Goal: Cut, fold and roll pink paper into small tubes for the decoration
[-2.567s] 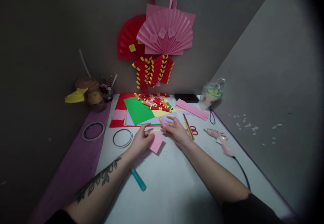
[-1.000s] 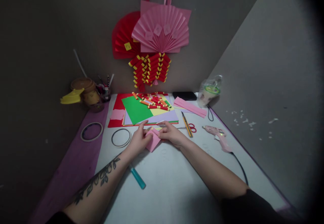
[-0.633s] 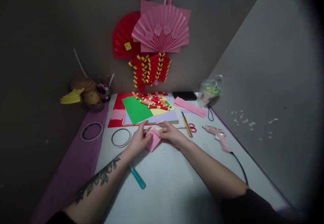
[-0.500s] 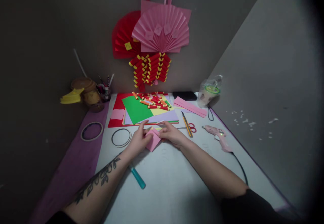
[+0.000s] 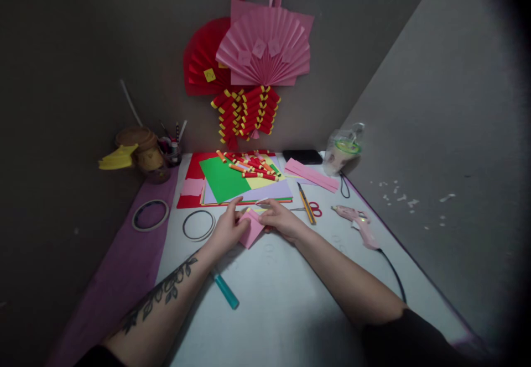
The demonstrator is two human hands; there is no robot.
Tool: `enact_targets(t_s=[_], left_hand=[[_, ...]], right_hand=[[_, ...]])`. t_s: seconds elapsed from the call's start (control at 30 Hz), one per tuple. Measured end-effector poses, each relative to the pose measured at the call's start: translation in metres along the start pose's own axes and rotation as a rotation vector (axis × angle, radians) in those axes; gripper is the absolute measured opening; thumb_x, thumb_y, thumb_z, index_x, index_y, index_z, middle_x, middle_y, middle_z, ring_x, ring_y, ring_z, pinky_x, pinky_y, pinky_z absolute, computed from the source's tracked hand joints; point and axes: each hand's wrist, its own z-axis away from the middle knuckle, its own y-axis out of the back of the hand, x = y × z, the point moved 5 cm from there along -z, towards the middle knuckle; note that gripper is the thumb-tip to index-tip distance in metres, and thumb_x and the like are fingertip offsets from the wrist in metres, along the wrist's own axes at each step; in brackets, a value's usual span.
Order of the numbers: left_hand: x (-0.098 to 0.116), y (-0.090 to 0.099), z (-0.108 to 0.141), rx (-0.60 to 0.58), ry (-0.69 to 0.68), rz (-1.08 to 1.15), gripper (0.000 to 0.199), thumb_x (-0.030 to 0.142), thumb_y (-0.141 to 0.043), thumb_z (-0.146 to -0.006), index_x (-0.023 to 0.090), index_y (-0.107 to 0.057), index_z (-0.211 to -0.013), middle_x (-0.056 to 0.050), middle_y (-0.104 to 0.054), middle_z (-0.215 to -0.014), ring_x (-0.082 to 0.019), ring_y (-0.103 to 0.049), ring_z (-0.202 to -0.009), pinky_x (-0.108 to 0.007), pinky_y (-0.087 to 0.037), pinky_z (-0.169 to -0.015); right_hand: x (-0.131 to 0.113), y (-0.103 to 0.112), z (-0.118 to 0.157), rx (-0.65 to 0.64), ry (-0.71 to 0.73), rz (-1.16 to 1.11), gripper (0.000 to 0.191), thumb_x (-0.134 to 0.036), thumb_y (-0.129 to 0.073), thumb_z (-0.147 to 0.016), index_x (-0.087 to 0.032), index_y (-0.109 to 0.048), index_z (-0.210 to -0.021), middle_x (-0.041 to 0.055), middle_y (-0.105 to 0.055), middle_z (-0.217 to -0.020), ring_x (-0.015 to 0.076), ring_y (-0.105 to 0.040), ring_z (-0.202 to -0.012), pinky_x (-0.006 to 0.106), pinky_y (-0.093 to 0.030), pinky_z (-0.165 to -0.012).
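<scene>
A small pink paper square (image 5: 250,231) lies on the white table (image 5: 282,300) between both hands. My left hand (image 5: 226,230) pinches its left edge with thumb and fingers. My right hand (image 5: 281,220) presses on its right upper edge, fingers curled over a rolled part that is mostly hidden. Just beyond the hands is a stack of coloured paper sheets (image 5: 232,182) with several small red and orange paper rolls (image 5: 253,168) on top.
A teal pen (image 5: 226,291) lies by my left forearm. Two tape rings (image 5: 199,225) (image 5: 150,215) sit left. A yellow craft knife (image 5: 306,204), red scissors (image 5: 315,209) and a pink glue gun (image 5: 359,224) lie right. Pink strips (image 5: 313,176), a cup (image 5: 344,154) and paper fans (image 5: 265,46) are behind.
Since 2.6 s ago my right hand has come down from holding a small pink roll above the table onto the pink square. Over the last second both hands stay almost still.
</scene>
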Motion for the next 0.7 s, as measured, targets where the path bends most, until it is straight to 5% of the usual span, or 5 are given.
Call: enact_targets(t_s=[0.7], left_hand=[[0.0036,0.0010,0.0003,0.010,0.014,-0.032,0.062,0.025,-0.054,-0.080,0.011,-0.034,-0.138,0.006,-0.053,-0.063,-0.013,-0.049,-0.058,-0.024,-0.036,-0.058]], right_hand=[[0.0022,0.0005,-0.0015,-0.016,0.003,0.009,0.054,-0.025,-0.074,-0.064,-0.018,-0.046,-0.111,-0.0064,-0.060,-0.060,0.0090,-0.051,-0.047,0.021,-0.036,-0.047]])
